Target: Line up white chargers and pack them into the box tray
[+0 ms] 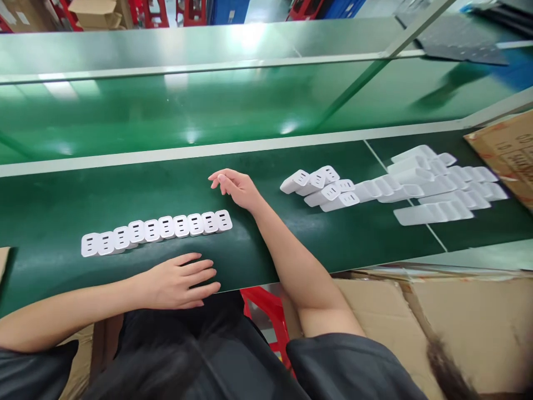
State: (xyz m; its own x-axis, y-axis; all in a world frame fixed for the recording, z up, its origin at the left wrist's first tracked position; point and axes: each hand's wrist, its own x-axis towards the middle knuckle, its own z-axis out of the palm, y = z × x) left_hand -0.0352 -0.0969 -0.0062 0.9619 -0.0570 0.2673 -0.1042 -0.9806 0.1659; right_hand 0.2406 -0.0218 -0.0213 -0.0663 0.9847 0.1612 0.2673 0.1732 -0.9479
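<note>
My left hand (179, 281) lies palm down at the front edge of the green table (250, 250), its fingers spread and holding nothing. Just beyond it, several white charger blocks (166, 228) stand side by side in a slightly curved row, port faces showing. My right hand (233, 186) is over the table behind the right end of that row, fingers loosely bent and apart, with nothing between them. To the right of my right forearm lies a loose group of white blocks (328, 191), and more white blocks (437, 183) lie in stacked rows farther right.
A cardboard box (508, 150) stands at the table's right end. Large cardboard boxes (387, 316) are below the front edge at the right, beside a red stool (270, 311). A pale rail (166, 154) runs along the table's back edge, with a shelf (166, 47) beyond it.
</note>
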